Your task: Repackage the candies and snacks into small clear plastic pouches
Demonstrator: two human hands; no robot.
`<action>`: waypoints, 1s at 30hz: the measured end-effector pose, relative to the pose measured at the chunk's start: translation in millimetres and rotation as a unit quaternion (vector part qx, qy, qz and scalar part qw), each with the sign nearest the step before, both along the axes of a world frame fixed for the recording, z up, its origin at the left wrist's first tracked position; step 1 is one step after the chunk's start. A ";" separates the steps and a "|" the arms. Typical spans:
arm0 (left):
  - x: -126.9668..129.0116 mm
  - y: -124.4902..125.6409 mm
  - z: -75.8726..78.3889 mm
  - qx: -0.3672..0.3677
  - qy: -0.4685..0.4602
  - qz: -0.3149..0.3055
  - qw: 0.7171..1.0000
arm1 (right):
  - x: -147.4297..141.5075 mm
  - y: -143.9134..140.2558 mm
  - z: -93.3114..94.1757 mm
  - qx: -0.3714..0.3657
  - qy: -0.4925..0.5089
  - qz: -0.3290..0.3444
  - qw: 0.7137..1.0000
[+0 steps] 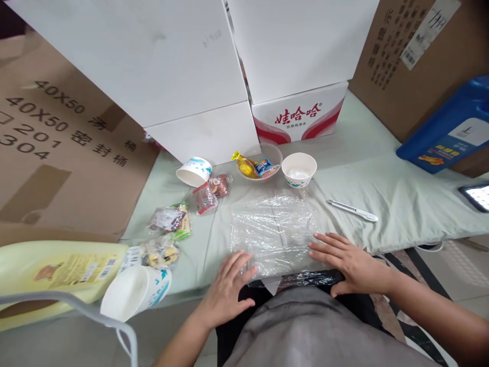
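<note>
A sheet of clear plastic wrap (273, 229) lies wrinkled over the front of the cloth-covered table, its near edge hanging off towards my lap. My left hand (229, 288) rests at its lower left corner, fingers spread and nothing held. On the right edge of the wrap lies my right hand (344, 260), palm down with fingers stretched out. Beyond the wrap stand a clear plastic bowl (250, 176) holding a few wrapped snacks and an upright white paper bowl (300, 168). A white utility knife or pen (352, 210) lies right of the wrap.
On the left lie wrapped snacks (206, 196), a tipped paper bowl (194, 172), another paper bowl (133, 290) and a yellow jug (49, 275). White boxes (206, 130) and brown cartons (57, 148) wall the back. A blue bottle (446, 132) and a phone (476, 196) are at right.
</note>
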State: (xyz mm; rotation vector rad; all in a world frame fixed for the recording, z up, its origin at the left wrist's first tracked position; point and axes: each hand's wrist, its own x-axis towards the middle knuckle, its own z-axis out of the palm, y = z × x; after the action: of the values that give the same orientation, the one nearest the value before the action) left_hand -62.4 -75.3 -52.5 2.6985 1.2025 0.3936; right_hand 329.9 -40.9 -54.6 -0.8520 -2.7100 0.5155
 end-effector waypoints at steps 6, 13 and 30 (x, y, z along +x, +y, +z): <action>-0.1 -1.9 -5.0 -0.031 -0.083 0.046 0.995 | -8.1 -13.6 -17.1 -0.007 0.023 -0.070 0.997; 3.9 19.0 16.3 -0.231 -0.224 0.221 0.921 | -11.6 1.0 20.2 -0.193 0.200 -0.108 0.954; 33.7 81.1 -9.0 -0.074 -0.035 0.468 0.880 | -49.9 44.0 -16.5 -0.227 0.229 -0.418 0.849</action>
State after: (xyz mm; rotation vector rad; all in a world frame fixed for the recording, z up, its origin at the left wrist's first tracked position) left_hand -28.6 5.9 -61.5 1.7689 2.3282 0.4616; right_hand 280.0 3.1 -71.1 -1.6388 -1.5681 0.9832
